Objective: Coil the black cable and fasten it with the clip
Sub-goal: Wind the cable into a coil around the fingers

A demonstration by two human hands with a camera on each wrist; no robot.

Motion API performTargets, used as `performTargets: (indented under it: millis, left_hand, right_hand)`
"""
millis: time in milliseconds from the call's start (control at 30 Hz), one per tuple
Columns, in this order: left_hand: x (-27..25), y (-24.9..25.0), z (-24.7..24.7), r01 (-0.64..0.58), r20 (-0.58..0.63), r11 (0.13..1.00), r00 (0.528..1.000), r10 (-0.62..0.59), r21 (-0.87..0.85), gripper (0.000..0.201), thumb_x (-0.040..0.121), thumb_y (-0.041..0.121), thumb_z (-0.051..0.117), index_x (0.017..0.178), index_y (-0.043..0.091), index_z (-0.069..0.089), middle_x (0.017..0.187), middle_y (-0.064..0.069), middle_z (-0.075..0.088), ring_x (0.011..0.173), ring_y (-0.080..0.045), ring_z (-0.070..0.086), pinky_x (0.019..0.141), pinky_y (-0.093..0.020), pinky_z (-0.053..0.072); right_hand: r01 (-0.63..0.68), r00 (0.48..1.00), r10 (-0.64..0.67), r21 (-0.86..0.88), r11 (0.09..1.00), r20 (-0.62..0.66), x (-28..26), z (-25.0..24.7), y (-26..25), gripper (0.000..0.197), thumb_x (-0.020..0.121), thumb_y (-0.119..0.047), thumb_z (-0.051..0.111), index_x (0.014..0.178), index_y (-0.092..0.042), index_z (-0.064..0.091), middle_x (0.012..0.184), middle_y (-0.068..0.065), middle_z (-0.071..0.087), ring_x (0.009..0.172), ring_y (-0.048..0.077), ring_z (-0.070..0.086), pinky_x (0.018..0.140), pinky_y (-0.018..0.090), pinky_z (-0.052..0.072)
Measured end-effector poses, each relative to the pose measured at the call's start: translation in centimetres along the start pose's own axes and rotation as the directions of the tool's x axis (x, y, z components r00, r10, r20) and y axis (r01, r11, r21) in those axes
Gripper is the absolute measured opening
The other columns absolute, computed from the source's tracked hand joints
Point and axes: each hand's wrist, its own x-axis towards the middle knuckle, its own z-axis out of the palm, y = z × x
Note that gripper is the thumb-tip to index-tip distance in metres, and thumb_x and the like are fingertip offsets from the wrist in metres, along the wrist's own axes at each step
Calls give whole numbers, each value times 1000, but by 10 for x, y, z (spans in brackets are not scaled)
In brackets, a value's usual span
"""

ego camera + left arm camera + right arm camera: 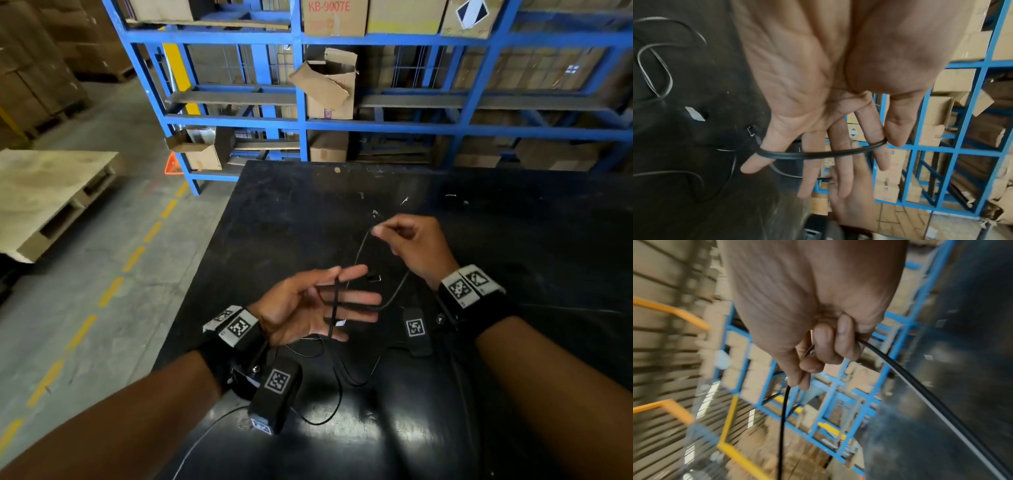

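Note:
My left hand [329,301] is held palm up above the black table [513,222], fingers straight and spread. The black cable [334,308] is looped across those fingers [840,155], and the thumb [897,136] pins it against the index finger. From there the cable arcs up to my right hand [404,240], which pinches it between thumb and forefinger [799,378] with the other fingers curled. Slack cable [342,380] lies in loose loops on the table under the hands. A small black clip [374,277] lies on the table just beyond my left fingertips.
A white scrap [340,322] lies on the table beneath my left hand. The table's left edge [205,267] drops to a concrete floor. A blue rack [301,123] with cardboard boxes stands behind the table, and a wooden pallet [51,192] sits at the left.

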Motion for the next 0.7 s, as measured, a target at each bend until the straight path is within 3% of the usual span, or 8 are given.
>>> performTargets:
  millis: [133,233,300,400,500,600,700]
  left_hand:
    - [7,-2,-6,25,-187,1000,982,-21,16,42,97,44,50,135,35,66,143,-18,63,134,-42,58,113,-70,28]
    - [10,3,-13,-10,-267,999,963,21,43,46,97,45,49,141,34,61,141,-18,65,131,-39,61,109,-71,35]
    - [12,7,-16,-62,-280,997,957,74,50,49,99,46,47,146,31,55,141,-17,65,131,-38,61,110,-72,33]
    - [13,21,-22,-184,-301,983,938,172,-12,46,102,45,42,145,37,55,135,-16,69,126,-36,65,111,-75,26]
    - [9,40,-32,-326,-296,941,911,288,-88,43,105,45,36,145,40,51,148,-18,59,139,-44,52,110,-80,25]
    - [2,58,-38,-449,-258,878,879,400,-167,40,105,45,36,138,39,57,155,-18,51,143,-46,46,108,-86,18]
    - [-3,70,-37,-511,-165,824,859,484,-245,39,104,45,38,135,38,60,161,-18,43,147,-47,39,107,-87,18]
  right_hand:
    - [186,979,-179,-69,980,96,-10,4,-51,11,92,-13,75,94,-4,79,75,-5,73,61,-5,65,60,9,47]
    - [251,964,-246,-33,968,103,-28,10,-68,7,91,-14,76,93,-8,80,82,-5,78,73,3,73,68,16,54]
    - [248,960,-249,23,968,132,-44,17,-72,7,91,-11,75,96,-8,80,82,-8,78,71,4,74,67,18,56]
    - [160,967,-183,136,978,177,-67,27,-64,14,95,-7,70,104,-6,80,64,-5,70,50,2,59,53,19,47]
    - [-7,975,-41,216,976,217,-84,32,-43,18,98,-6,64,103,-8,81,53,8,64,45,10,53,49,17,41]
    - [-175,959,93,303,937,267,-97,34,-24,25,100,-9,61,99,-21,84,58,24,64,45,11,49,45,15,34]
    - [-290,933,197,306,907,301,-105,35,-6,24,101,-7,59,105,-14,82,59,22,61,42,4,45,44,14,31]
